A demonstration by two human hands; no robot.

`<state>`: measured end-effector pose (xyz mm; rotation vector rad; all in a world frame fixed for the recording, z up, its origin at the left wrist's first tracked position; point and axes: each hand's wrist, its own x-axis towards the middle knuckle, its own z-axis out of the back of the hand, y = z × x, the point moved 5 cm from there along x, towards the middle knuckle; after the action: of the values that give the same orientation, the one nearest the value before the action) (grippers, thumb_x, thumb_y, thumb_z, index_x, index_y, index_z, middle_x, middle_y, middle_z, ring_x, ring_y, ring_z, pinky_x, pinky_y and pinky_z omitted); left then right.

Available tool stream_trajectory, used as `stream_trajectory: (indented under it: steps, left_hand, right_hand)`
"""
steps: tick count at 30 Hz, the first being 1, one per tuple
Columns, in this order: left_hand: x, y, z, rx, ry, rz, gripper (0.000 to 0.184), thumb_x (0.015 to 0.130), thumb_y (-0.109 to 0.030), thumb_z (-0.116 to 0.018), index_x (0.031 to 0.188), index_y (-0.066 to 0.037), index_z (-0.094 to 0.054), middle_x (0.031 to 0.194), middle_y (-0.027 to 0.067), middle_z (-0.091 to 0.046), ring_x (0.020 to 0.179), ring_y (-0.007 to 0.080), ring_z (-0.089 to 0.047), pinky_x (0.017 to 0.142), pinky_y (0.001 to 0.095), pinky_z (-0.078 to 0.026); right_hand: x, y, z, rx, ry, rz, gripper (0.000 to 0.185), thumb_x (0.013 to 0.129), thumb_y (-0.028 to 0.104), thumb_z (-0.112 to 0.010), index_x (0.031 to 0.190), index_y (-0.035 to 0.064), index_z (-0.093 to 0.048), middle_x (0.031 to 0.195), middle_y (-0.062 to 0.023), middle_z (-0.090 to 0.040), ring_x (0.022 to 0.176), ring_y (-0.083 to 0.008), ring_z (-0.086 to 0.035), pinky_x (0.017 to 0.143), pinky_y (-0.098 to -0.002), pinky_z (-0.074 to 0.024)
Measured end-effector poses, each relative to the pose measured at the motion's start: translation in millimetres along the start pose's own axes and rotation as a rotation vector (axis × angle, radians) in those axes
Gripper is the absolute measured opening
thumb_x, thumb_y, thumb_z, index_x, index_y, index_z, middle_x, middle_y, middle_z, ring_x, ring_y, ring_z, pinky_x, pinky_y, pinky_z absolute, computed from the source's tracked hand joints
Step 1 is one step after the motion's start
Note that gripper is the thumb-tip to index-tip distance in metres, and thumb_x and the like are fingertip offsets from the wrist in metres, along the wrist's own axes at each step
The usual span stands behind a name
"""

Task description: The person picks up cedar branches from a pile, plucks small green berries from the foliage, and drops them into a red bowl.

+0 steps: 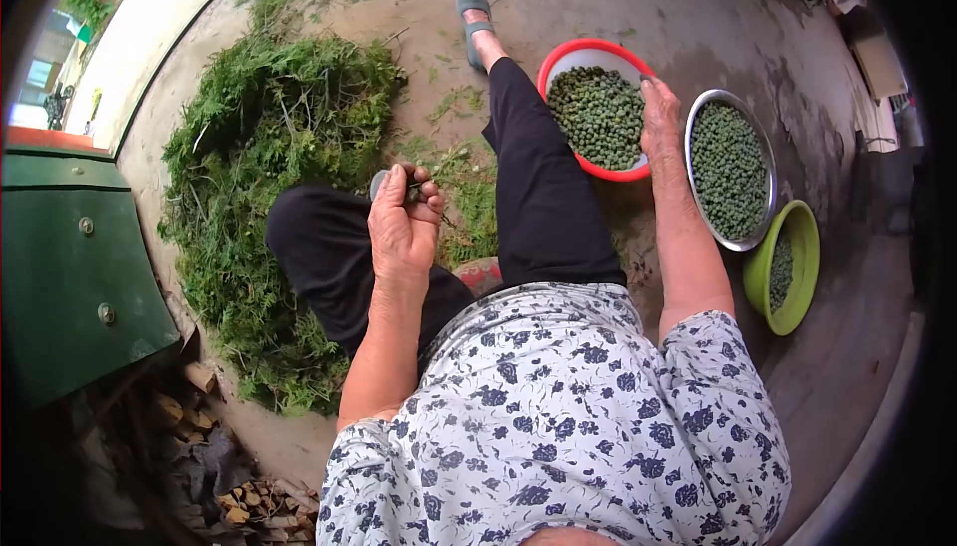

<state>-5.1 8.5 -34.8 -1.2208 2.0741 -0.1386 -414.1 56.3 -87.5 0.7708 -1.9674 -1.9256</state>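
Note:
My left hand is raised above my bent knee, its fingers curled closed round something small and dark that I cannot make out. A heap of green leafy branches lies beside it on the ground. At the red-rimmed white bowl, which holds green berries, my right hand is at the right edge. Its fingers bend over the rim, and whether they pinch anything there is hard to see. The toe of a grey shoe shows beyond the bowl's left side.
A metal basin of green berries stands right of the bowl, with a lime-green basin holding fewer berries below it. Dark green metal box stands at the left. Chopped wood lies at lower left.

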Motion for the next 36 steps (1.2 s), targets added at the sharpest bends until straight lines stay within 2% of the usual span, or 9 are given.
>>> stream_trajectory:
  steps: [6,11,12,13,22,26,29,30,36]
  left_hand:
    - [5.3,9.1,-8.6,-0.054,-0.016,0.022,0.016,0.091,-0.019,-0.052,0.092,-0.003,-0.054,0.088,0.0085,-0.056,0.074,0.0177,-0.054,0.065,0.0275,-0.049]
    - [4.1,17.3,-22.0,-0.022,-0.031,-0.025,0.017,0.091,-0.016,-0.051,0.093,0.001,-0.052,0.094,0.0127,-0.057,0.091,0.0250,-0.057,0.079,0.0357,-0.052]
    - [4.0,17.9,-24.2,-0.022,-0.038,-0.030,0.017,0.091,-0.016,-0.051,0.093,0.001,-0.052,0.094,0.0127,-0.057,0.091,0.0250,-0.057,0.079,0.0357,-0.052]
    - [3.7,18.0,-26.6,-0.013,-0.036,-0.035,0.017,0.092,-0.016,-0.049,0.092,0.001,-0.051,0.094,0.0140,-0.057,0.093,0.0266,-0.058,0.081,0.0381,-0.052]
    - [4.8,23.8,-29.4,0.130,0.050,-0.063,0.018,0.092,-0.015,-0.049,0.097,0.001,-0.055,0.102,0.0124,-0.058,0.095,0.0190,-0.056,0.084,0.0281,-0.047]
    - [2.5,19.0,-34.7,0.062,0.007,-0.044,0.022,0.093,-0.015,-0.046,0.096,0.006,-0.052,0.102,0.0171,-0.057,0.099,0.0281,-0.057,0.090,0.0383,-0.048]
    - [1.6,16.8,-32.9,-0.003,-0.004,-0.026,0.020,0.093,-0.016,-0.046,0.093,0.004,-0.051,0.101,0.0174,-0.057,0.100,0.0298,-0.057,0.092,0.0416,-0.047]
    - [1.8,15.0,-29.4,-0.014,-0.010,-0.030,0.020,0.093,-0.016,-0.047,0.092,0.003,-0.051,0.102,0.0176,-0.057,0.100,0.0306,-0.057,0.092,0.0430,-0.047]
    - [-1.3,20.5,-20.7,-0.071,-0.019,0.032,0.017,0.091,-0.015,-0.051,0.092,0.002,-0.052,0.102,0.0165,-0.057,0.101,0.0287,-0.055,0.093,0.0422,-0.046]
  right_hand:
    - [-24.4,52.0,-6.2,-0.412,-0.156,0.421,0.023,0.084,0.006,-0.049,0.102,-0.0008,-0.062,0.088,-0.0084,-0.064,0.080,-0.0154,-0.059,0.074,-0.0273,-0.0454]
    - [-157.2,87.6,-111.1,-0.212,0.586,0.111,0.014,0.081,0.006,-0.060,0.094,-0.0002,-0.061,0.075,-0.0016,-0.061,0.063,-0.0078,-0.057,0.059,-0.0206,-0.0463]
    - [-176.8,86.0,-119.8,-0.221,0.654,0.148,0.015,0.078,0.003,-0.062,0.093,-0.0001,-0.061,0.079,-0.0048,-0.060,0.069,-0.0116,-0.059,0.063,-0.0234,-0.0472]
    - [-195.1,96.1,-130.9,-0.340,0.704,0.579,0.017,0.073,0.002,-0.065,0.090,0.0018,-0.062,0.085,-0.0084,-0.058,0.078,-0.0178,-0.059,0.069,-0.0275,-0.0471]
    - [-238.5,67.0,-174.9,-0.638,0.688,0.873,0.026,0.065,0.006,-0.069,0.089,0.0039,-0.062,0.080,-0.0076,-0.053,0.078,-0.0260,-0.053,0.069,-0.0340,-0.0448]
    - [-221.2,86.2,-155.1,-0.450,0.574,0.799,0.025,0.067,0.006,-0.067,0.089,0.0031,-0.056,0.082,-0.0101,-0.053,0.079,-0.0272,-0.055,0.069,-0.0363,-0.0453]
    - [-167.8,69.2,-113.8,-0.368,0.416,0.351,0.021,0.076,0.000,-0.060,0.096,0.0007,-0.053,0.085,-0.0088,-0.056,0.070,-0.0167,-0.059,0.063,-0.0286,-0.0489]
    - [-148.2,55.9,-102.5,-0.037,0.398,0.117,0.023,0.076,0.000,-0.060,0.098,0.0015,-0.052,0.086,-0.0057,-0.054,0.073,-0.0120,-0.057,0.066,-0.0255,-0.0499]
    - [-149.4,27.3,-98.4,0.155,0.667,-0.271,0.032,0.072,-0.002,-0.063,0.103,0.0025,-0.055,0.089,-0.0019,-0.050,0.077,-0.0070,-0.050,0.064,-0.0192,-0.0454]
